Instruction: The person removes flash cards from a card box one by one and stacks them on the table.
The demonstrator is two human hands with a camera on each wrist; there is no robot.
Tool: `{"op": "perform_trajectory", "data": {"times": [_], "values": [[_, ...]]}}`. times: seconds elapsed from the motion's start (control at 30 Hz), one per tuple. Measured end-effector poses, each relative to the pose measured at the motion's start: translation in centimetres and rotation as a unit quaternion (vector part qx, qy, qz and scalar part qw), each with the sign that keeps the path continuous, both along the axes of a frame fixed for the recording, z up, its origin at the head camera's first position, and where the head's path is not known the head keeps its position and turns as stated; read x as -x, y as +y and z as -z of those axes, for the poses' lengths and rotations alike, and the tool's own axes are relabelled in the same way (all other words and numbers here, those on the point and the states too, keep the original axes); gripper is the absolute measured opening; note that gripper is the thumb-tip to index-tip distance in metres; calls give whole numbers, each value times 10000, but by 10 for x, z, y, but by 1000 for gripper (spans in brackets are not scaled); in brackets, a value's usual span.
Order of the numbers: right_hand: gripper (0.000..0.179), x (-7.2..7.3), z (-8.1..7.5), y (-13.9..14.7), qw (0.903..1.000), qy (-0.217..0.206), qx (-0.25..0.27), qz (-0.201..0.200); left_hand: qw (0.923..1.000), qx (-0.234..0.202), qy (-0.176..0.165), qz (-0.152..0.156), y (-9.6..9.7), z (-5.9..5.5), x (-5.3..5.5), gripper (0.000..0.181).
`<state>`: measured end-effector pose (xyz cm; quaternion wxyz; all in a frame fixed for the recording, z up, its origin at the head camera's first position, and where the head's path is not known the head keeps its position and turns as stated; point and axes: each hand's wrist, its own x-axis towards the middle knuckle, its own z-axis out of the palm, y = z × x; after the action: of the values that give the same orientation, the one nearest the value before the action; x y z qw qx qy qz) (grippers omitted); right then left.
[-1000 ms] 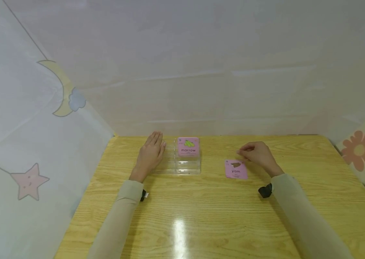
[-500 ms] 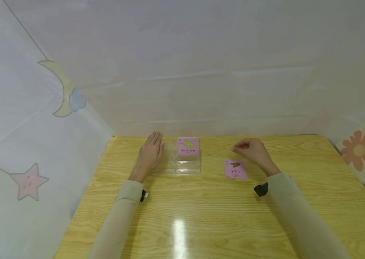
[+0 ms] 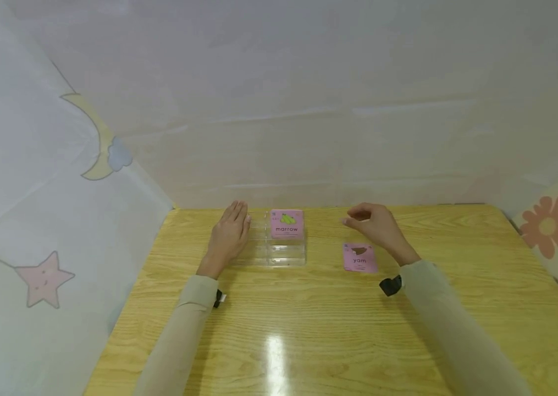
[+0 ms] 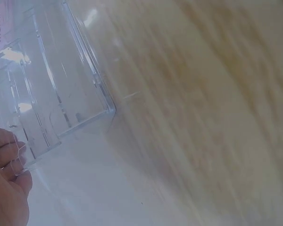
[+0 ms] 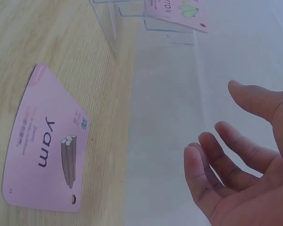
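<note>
A clear plastic tiered stand sits near the back of the wooden table. In its back right slot stands a pink card reading "marrow". My left hand rests against the stand's left side with fingers straight; the left wrist view shows the fingertips at the clear plastic. To the right of the stand, a pink card reading "yam" lies on the table. Just beyond that card hovers my right hand, fingers loosely bent, thumb apart, holding nothing in the right wrist view.
The wooden table ends at a pale fabric backdrop right behind the stand. Printed fabric walls with a star and a flower flank it. A black wrist strap hangs under the right sleeve.
My right hand has moved left, from beside the yam card to above its far edge, toward the stand, and its thumb and fingers have spread. The left hand and both cards stay put.
</note>
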<state>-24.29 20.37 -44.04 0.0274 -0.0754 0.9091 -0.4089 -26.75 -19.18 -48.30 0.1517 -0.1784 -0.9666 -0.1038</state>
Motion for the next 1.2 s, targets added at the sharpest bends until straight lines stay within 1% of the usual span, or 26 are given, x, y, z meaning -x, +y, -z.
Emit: {"op": "perform_trajectory", "data": {"times": [0.23, 0.4, 0.5, 0.63, 0.77, 0.97, 1.2], "values": [[50, 0, -9, -9, 9999, 33, 29, -99, 10000, -20, 61, 1, 0, -1, 1, 55], [55, 0, -12, -14, 9997, 107, 28, -197, 10000, -34, 64, -26, 0, -1, 1, 55], [57, 0, -15, -16, 9996, 67, 124, -244, 10000, -21, 59, -22, 0, 0, 1, 55], [63, 1, -18, -21, 9992, 7, 281, -300, 9999, -62, 83, 7, 1, 0, 1, 55], [71, 2, -22, -26, 9987, 50, 327, -381, 9999, -94, 94, 1, 1, 1, 1, 54], [75, 3, -26, -34, 9986, 223, 159, -461, 9998, -159, 147, 13, 0, 1, 0, 52], [72, 2, -27, -43, 9980, 375, 10, -518, 9996, -152, 226, -9, 0, 2, -1, 53]]}}
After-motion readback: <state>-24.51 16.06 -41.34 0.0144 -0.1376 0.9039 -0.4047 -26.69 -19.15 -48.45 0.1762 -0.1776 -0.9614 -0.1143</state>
